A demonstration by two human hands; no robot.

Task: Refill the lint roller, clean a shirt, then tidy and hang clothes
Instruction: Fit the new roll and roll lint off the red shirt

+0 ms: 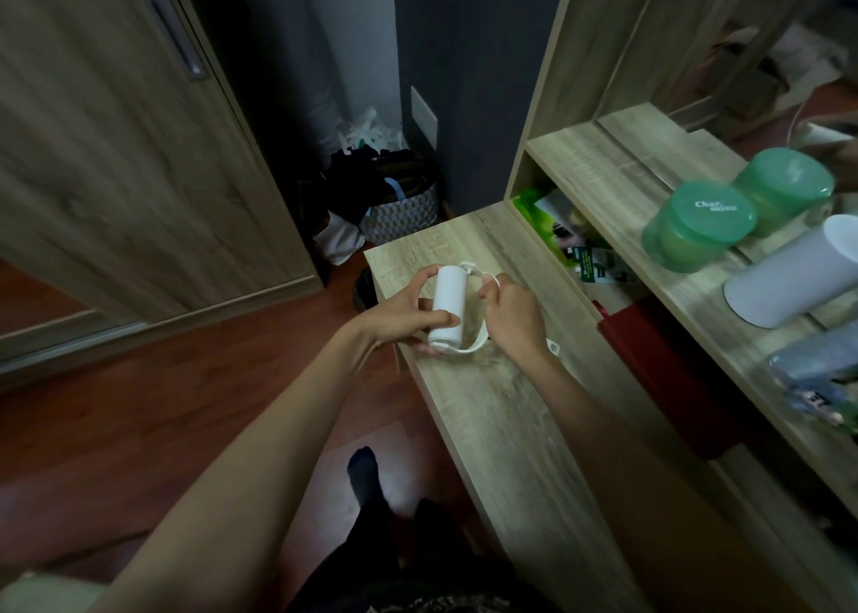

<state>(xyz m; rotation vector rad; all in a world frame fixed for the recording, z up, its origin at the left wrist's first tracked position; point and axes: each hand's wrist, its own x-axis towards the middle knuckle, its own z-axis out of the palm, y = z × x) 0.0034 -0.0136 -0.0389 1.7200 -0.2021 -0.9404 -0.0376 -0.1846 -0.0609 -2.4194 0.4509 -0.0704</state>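
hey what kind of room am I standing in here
Most likely a bedroom or dressing area at home. A tall wooden wardrobe door stands beside a patterned basket stuffed with dark clothes, and a wooden dressing table with a mirror holds green tubs.

The roll (447, 305) looks like matt white paper, smooth, in a white plastic frame (473, 344). The worktop (501, 417) is pale wood-grain laminate with a dull, lightly textured finish; the shelf (617, 166) above it and the wardrobe door (116, 148) have the same grain. The door's handle (174, 36) looks like brushed metal. The floor (139, 408) is reddish wood, semi-glossy. Two green tubs (696, 227) are translucent plastic with smooth lids. The white canister (798, 271) is smooth and matt. The basket (404, 213) looks like woven cloth, patterned. The red box (668, 371) is matt.
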